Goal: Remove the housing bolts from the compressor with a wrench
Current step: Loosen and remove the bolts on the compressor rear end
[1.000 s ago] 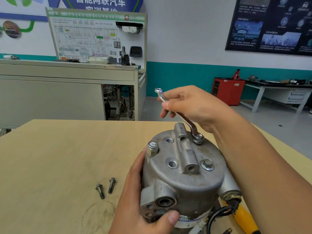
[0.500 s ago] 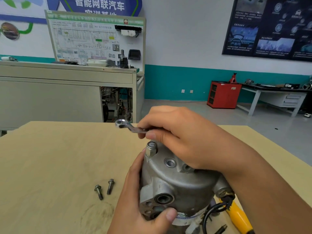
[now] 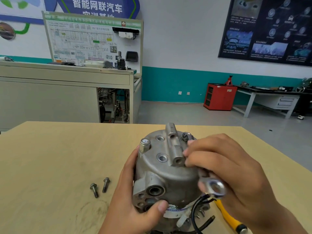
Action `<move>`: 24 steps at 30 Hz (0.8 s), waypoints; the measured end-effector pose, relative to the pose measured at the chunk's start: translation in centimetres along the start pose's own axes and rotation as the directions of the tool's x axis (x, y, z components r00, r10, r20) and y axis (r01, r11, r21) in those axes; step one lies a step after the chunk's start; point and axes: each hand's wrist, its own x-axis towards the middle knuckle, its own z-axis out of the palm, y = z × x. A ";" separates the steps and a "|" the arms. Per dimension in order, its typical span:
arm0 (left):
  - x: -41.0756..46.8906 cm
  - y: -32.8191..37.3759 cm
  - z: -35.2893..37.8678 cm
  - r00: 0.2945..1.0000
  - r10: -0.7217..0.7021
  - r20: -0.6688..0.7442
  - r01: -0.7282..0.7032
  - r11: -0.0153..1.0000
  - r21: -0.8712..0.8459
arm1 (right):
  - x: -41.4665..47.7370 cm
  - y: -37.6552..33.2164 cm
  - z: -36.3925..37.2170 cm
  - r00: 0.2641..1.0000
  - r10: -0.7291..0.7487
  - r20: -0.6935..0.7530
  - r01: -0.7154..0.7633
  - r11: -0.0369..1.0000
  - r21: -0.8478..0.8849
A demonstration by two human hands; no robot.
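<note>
A grey metal compressor (image 3: 167, 174) stands upright on the wooden table (image 3: 50, 157). My left hand (image 3: 133, 206) grips its left side, thumb on the front near a port. My right hand (image 3: 224, 168) holds a silver wrench (image 3: 213, 187); its ring end points toward me and its far end sits on a bolt (image 3: 185, 136) at the housing's back right. A hex plug (image 3: 145, 145) rises at the top left. Two removed bolts (image 3: 99, 187) lie on the table to the left. Two empty bolt holes show on the top face.
A yellow-handled tool (image 3: 229, 218) and black wires (image 3: 197, 211) lie by the compressor's right base. Behind the table stand a grey training bench with a wiring board (image 3: 91, 41), a red cabinet (image 3: 219, 97) and a white workbench (image 3: 270, 98).
My right hand swung the wrench handle round from pointing away and left to pointing toward me on the right. The left hand and the two loose bolts stayed put.
</note>
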 end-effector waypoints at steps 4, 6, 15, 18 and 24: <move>-0.1 0.0 -0.2 1.000 0.007 -0.021 -0.005 0.996 0.093 | -1.6 0.3 2.0 0.939 0.205 -0.277 -0.087 0.918 0.387; 0.0 0.0 -0.3 1.000 -0.011 -0.023 0.013 0.995 0.096 | -1.8 0.2 3.3 0.869 0.309 -0.386 -0.048 0.830 0.556; 0.0 0.2 -0.4 1.000 0.025 -0.020 -0.023 0.994 0.107 | 1.4 4.3 2.6 0.255 0.958 -0.129 -0.083 0.155 0.984; -0.1 0.1 -0.3 0.999 0.031 -0.030 -0.027 0.994 0.107 | 3.6 6.6 2.3 0.266 0.956 0.125 -0.304 -0.040 0.952; -0.1 0.0 -0.3 0.999 0.047 -0.019 -0.045 0.996 0.082 | 8.2 8.2 3.4 0.345 0.837 0.425 -0.785 0.010 0.619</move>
